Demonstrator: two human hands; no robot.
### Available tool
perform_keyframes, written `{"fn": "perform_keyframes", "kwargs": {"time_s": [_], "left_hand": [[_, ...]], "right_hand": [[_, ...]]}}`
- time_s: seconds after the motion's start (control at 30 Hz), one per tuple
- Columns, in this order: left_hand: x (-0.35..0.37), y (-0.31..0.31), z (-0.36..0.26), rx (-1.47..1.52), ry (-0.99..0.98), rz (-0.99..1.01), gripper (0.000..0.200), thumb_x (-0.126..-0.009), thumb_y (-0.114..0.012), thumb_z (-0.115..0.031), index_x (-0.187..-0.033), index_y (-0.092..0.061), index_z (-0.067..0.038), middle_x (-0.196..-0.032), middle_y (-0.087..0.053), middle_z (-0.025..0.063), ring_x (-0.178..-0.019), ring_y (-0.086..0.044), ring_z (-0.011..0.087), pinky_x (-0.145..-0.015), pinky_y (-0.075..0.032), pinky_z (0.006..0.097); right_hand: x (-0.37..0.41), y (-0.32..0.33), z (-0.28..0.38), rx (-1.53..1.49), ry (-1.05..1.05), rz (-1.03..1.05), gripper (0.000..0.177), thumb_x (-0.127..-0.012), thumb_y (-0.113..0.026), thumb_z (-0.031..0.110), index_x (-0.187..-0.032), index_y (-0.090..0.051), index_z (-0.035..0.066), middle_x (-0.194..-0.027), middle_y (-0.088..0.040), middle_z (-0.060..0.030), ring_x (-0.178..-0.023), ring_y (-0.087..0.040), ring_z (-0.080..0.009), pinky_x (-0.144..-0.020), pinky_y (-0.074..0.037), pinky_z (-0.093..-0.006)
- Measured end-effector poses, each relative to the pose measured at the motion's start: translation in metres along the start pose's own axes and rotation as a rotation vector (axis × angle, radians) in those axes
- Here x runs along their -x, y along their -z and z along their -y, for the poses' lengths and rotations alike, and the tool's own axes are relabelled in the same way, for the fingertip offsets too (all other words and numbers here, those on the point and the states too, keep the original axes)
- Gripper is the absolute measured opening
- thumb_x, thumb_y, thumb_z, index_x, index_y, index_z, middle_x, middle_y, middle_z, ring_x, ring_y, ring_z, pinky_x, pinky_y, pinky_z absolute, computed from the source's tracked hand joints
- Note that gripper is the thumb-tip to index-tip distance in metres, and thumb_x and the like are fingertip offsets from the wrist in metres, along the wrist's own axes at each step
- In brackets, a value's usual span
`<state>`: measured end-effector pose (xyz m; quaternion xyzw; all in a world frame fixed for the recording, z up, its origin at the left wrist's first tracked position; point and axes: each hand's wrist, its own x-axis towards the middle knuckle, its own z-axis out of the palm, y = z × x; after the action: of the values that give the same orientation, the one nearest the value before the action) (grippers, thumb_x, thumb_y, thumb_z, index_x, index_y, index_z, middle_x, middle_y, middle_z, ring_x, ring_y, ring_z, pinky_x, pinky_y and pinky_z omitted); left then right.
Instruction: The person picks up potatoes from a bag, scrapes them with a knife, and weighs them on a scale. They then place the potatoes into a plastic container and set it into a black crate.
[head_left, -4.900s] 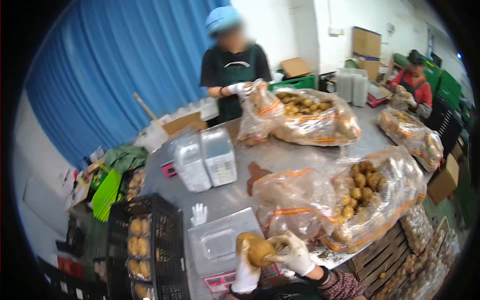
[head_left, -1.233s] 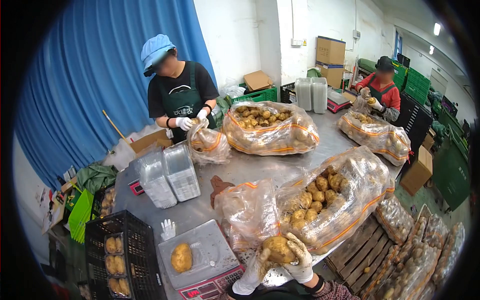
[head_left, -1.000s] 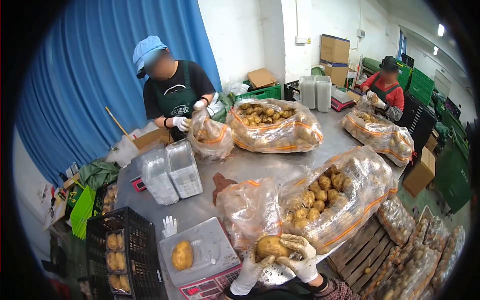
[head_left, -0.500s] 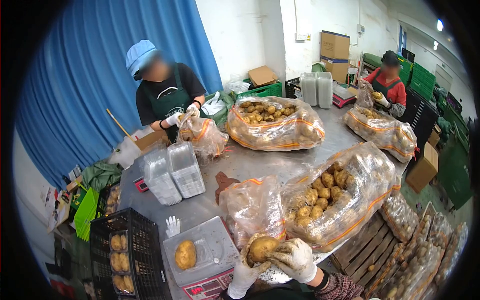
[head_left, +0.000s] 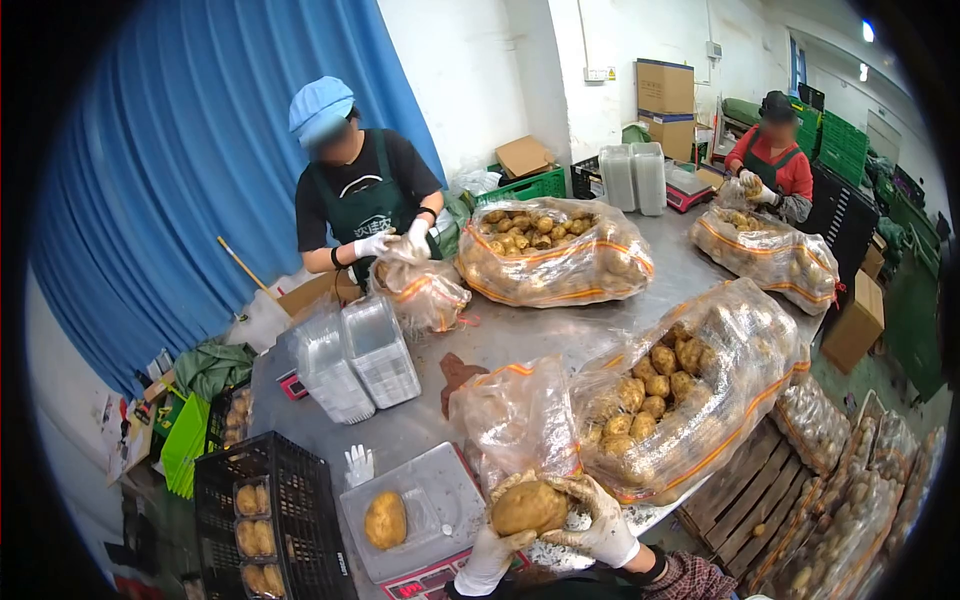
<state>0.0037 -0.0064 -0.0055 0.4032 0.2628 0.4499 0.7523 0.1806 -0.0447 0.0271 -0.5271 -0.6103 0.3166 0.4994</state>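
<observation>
Left grip (head_left: 488, 560) cupped upward from below, right grip (head_left: 603, 518) curled over from above, both gloved.

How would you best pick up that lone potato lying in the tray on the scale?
Take the potato across its narrow middle, from straight above: it lies flat in the open, low-walled tray, with its top and both sides free.

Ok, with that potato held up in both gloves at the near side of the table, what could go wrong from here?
1. The potato is held between the left hand and right hand, right at the near edge of the table; a slip would likely send it to the floor.
2. The big bag lies on its side along that edge; it might slide off or spill.
</observation>
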Motion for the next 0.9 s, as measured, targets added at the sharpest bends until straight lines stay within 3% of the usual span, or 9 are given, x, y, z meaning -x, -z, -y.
{"fn": "perform_keyframes", "kwargs": {"time_s": [0.03, 0.1, 0.13, 0.23, 0.3, 0.4, 0.6, 0.67, 0.9], "left_hand": [[0.001, 0.008, 0.007, -0.002, 0.000, -0.005, 0.070, -0.076, -0.072, -0.011, -0.134, -0.035, -0.002, -0.128, -0.051, 0.0112, -0.118, -0.051, 0.0240, -0.102, -0.041, 0.0388], [0.000, 0.019, 0.014, -0.208, 0.017, -0.029, 0.072, -0.082, -0.067, -0.044, -0.134, -0.038, -0.005, -0.123, -0.054, 0.0123, -0.112, -0.055, 0.0251, -0.096, -0.045, 0.0415], [0.003, 0.023, 0.017, -0.209, 0.013, -0.036, 0.072, -0.082, -0.067, -0.044, -0.134, -0.038, -0.005, -0.123, -0.054, 0.0123, -0.112, -0.055, 0.0251, -0.096, -0.045, 0.0415], [0.008, 0.030, 0.017, 0.038, 0.207, -0.066, 0.083, -0.082, -0.047, -0.069, -0.136, -0.037, -0.006, -0.123, -0.054, 0.0130, -0.108, -0.058, 0.0240, -0.076, -0.054, 0.0349], [0.015, 0.028, 0.015, 0.103, 0.235, -0.126, 0.083, -0.082, -0.048, -0.069, -0.136, -0.037, -0.007, -0.123, -0.054, 0.0131, -0.108, -0.058, 0.0241, -0.076, -0.054, 0.0346], [0.022, 0.031, 0.012, 0.188, 0.228, -0.172, 0.079, -0.082, -0.053, -0.062, -0.134, -0.039, -0.005, -0.122, -0.055, 0.0138, -0.108, -0.058, 0.0249, -0.082, -0.052, 0.0355], [0.025, 0.037, 0.002, -0.028, -0.064, -0.167, 0.076, -0.077, -0.068, -0.048, -0.128, -0.043, 0.003, -0.118, -0.057, 0.0157, -0.107, -0.058, 0.0234, -0.092, -0.048, 0.0360], [0.030, 0.042, -0.002, -0.107, -0.121, -0.171, 0.075, -0.076, -0.070, -0.044, -0.126, -0.044, 0.005, -0.117, -0.057, 0.0160, -0.106, -0.058, 0.0228, -0.093, -0.047, 0.0358], [0.033, 0.046, -0.002, -0.117, -0.160, -0.190, 0.073, -0.073, -0.073, -0.038, -0.125, -0.044, 0.005, -0.115, -0.057, 0.0152, -0.106, -0.059, 0.0236, -0.091, -0.049, 0.0376]], "right_hand": [[-0.003, -0.002, -0.001, 0.064, 0.126, -0.045, 0.070, -0.064, -0.084, 0.022, -0.126, -0.054, 0.008, -0.115, -0.059, -0.0146, -0.103, -0.059, -0.0277, -0.085, -0.049, -0.0358], [-0.005, 0.002, -0.006, 0.088, 0.169, 0.008, 0.067, -0.064, -0.083, 0.022, -0.124, -0.056, 0.008, -0.116, -0.059, -0.0135, -0.102, -0.059, -0.0266, -0.084, -0.049, -0.0353], [-0.007, 0.003, -0.007, 0.118, 0.213, 0.056, 0.065, -0.065, -0.083, 0.022, -0.123, -0.058, 0.009, -0.117, -0.059, -0.0124, -0.101, -0.059, -0.0255, -0.084, -0.050, -0.0348], [-0.009, 0.007, -0.018, 0.004, 0.130, 0.003, 0.041, -0.070, -0.079, 0.017, -0.108, -0.067, 0.007, -0.094, -0.066, -0.0099, -0.083, -0.063, -0.0234, -0.073, -0.051, -0.0328], [-0.008, 0.000, -0.019, -0.186, -0.076, -0.127, 0.018, -0.075, -0.073, 0.010, -0.092, -0.071, 0.004, -0.070, -0.065, -0.0073, -0.067, -0.062, -0.0208, -0.063, -0.049, -0.0294], [-0.001, -0.004, -0.017, -0.061, -0.091, 0.001, 0.011, -0.076, -0.071, 0.008, -0.085, -0.069, 0.002, -0.075, -0.066, -0.0076, -0.067, -0.062, -0.0197, -0.062, -0.049, -0.0283], [-0.015, -0.020, 0.013, 0.059, 0.114, -0.013, 0.027, -0.071, -0.079, 0.022, -0.089, -0.069, 0.006, -0.082, -0.067, -0.0088, -0.073, -0.065, -0.0228, -0.066, -0.052, -0.0321], [-0.020, -0.014, 0.015, 0.120, 0.098, 0.177, 0.032, -0.070, -0.080, 0.025, -0.093, -0.069, 0.006, -0.083, -0.067, -0.0087, -0.072, -0.065, -0.0222, -0.066, -0.052, -0.0319], [-0.014, -0.030, 0.030, 0.431, 0.296, 0.095, 0.019, -0.071, -0.074, 0.019, -0.084, -0.068, 0.007, -0.072, -0.061, -0.0087, -0.061, -0.062, -0.0239, -0.055, -0.051, -0.0313]]}}
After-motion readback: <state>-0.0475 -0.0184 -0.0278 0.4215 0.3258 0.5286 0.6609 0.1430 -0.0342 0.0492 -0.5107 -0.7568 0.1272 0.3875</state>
